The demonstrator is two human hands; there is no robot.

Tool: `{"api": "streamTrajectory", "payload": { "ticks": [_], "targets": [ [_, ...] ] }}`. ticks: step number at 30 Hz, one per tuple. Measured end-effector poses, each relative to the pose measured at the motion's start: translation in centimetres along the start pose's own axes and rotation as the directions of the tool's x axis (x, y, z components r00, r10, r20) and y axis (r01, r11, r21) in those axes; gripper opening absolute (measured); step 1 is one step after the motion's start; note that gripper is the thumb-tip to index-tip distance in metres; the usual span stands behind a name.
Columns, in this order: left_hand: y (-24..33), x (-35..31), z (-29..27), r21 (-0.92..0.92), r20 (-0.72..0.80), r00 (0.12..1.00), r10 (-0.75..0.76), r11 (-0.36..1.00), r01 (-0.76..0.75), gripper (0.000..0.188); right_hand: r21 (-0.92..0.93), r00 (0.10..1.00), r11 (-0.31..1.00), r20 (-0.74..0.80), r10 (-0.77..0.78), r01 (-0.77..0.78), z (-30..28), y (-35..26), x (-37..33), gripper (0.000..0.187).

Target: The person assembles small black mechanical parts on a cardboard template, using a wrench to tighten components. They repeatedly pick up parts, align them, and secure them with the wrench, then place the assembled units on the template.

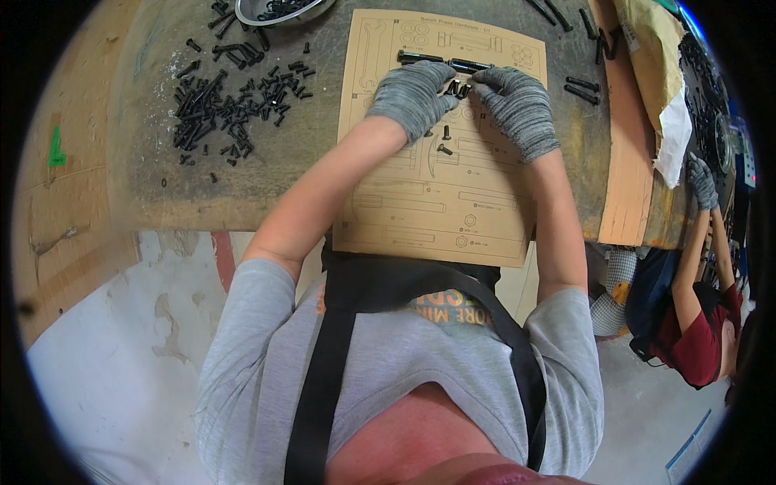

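Observation:
A brown card [388, 162] printed with outlines of hardware lies in front of me, overhanging the table's near edge. Grey knitted gloves cover both hands, which meet over its upper part. Small black bolts [457, 90] sit between my fingertips. My left hand [411, 95] is closed, thumb and fingers around one side of them; my right hand [518, 111] pinches at the other side. Glove fingers partly hide the bolts. Just beyond my fingers, two long black bolts [420, 57] lie end to end across the card. Nearer me, a short bolt [446, 132] and another small bolt [444, 149] lie loose.
Left of the card is a spread pile of black bolts [234, 109], with a metal bowl [279, 14] of small parts behind. More bolts [582, 90] lie right. Beyond them are a cardboard strip [626, 182] and torn paper [672, 137]. Another person's gloved hand [702, 182] is far right.

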State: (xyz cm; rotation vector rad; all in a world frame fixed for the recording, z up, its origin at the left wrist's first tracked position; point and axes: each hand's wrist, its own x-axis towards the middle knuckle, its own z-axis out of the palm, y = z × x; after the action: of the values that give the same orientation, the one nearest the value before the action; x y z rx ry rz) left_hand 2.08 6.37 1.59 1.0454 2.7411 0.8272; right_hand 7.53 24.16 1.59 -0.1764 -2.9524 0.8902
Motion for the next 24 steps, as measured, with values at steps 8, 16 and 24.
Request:
{"api": "streamTrajectory", "payload": {
  "ticks": [8,16,24],
  "targets": [
    [0.6,1.4,-0.2,-0.071,0.178,0.981,-0.071,0.994,0.085,0.035,-0.018,0.991,0.993,-0.049,-0.121,0.121,0.8,1.0,0.0,0.020],
    [-0.1,1.5,0.8,-0.115,0.157,0.986,-0.045,0.991,0.064,0.031,-0.076,0.980,0.985,-0.112,-0.164,0.157,1.3,1.1,-0.3,0.018],
    [-0.2,0.7,-0.3,-0.083,0.131,0.991,-0.008,0.996,0.019,0.036,0.005,0.977,0.991,-0.168,-0.128,0.130,1.0,0.4,-0.9,0.020]
  ]
}}
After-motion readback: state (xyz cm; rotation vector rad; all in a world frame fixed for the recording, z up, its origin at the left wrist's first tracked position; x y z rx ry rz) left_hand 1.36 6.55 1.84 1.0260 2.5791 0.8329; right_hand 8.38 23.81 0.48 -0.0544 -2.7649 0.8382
